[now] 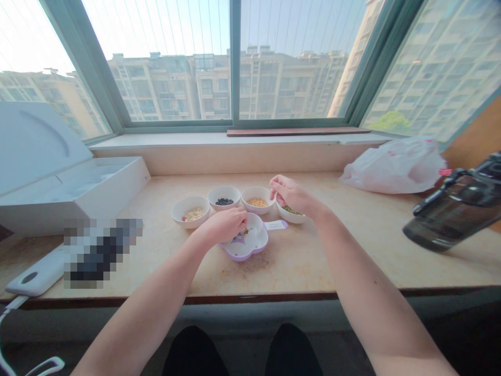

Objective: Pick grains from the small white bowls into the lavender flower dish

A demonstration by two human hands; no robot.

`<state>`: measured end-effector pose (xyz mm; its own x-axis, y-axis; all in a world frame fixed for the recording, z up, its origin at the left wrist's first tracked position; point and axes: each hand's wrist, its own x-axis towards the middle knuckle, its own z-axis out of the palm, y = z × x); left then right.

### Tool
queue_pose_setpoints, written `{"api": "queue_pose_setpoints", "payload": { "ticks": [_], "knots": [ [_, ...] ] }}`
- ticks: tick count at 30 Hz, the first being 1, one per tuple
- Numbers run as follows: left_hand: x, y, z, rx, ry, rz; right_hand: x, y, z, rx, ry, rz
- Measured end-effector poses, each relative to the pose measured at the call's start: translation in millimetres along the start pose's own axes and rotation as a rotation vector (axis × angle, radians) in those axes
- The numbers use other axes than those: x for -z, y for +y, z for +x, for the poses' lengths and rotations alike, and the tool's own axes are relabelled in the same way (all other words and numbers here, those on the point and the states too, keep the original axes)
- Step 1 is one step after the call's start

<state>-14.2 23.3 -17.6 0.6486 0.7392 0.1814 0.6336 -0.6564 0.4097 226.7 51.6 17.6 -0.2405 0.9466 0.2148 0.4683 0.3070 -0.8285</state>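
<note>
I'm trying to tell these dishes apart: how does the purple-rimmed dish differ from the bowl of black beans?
The purple-rimmed dish is shallow and lobed with a handle tab, while the bowl of black beans is round and deeper. The dish has a cartoon print; the bowl looks plain white. The left hand is over the dish, but no hand is on the bowl. Both are white inside and sit on the stone counter.

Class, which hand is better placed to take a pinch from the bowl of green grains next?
The right hand: it dips into the white bowl of green grains, while the left hand sits over the purple-rimmed dish, further away.
</note>
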Motion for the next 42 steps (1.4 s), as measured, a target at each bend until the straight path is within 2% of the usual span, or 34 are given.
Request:
{"api": "queue_pose_setpoints", "payload": {
  "ticks": [2, 4, 7, 10, 12, 14, 19, 22, 26, 33, 38, 40, 42],
  "knots": [
    [1.6, 3, 0, 0.009, 0.057, -0.066, 11, 10, 4, -0.107, 0.107, -0.352],
    [2.8, 8, 0, 0.039, 0.123, -0.173, 20, 18, 5, -0.253, 0.122, -0.624],
    [4.4, 15, 1, 0.083, 0.162, -0.416, 27, 25, 4, -0.349, 0.054, -0.752],
    [7.3, 20, 1, 0.107, 0.115, -0.686, 26, 24, 2, -0.29, 0.102, -0.761],
    [10.0, 21, 0, 0.11, 0.076, -0.846, 21, 19, 2, -0.174, 0.182, -0.713],
    [12.4, 22, 1, 0.103, 0.051, -0.978, 13, 12, 2, -0.027, 0.21, -0.574],
    [16.4, 23, 1, 0.097, 0.054, -1.199, -11, -11, -7, 0.237, 0.048, -0.052],
    [18.0, 24, 0, 0.114, 0.067, -1.278, -23, -21, -15, 0.255, -0.061, 0.129],
    [17.8, 23, 0, 0.124, 0.065, -1.346, -35, -25, -20, 0.231, -0.146, 0.196],
    [11.1, 19, 1, 0.178, 0.108, -1.34, -46, -21, -17, 0.219, -0.067, 0.218],
    [9.5, 18, 3, 0.181, 0.175, -1.293, -47, -19, -16, 0.241, 0.034, 0.148],
    [9.7, 19, 3, 0.177, 0.201, -1.215, -46, -19, -15, 0.264, 0.058, 0.111],
    [9.1, 18, 4, 0.189, 0.222, -1.015, -43, -19, -13, 0.274, 0.089, 0.121]
  ]
}}
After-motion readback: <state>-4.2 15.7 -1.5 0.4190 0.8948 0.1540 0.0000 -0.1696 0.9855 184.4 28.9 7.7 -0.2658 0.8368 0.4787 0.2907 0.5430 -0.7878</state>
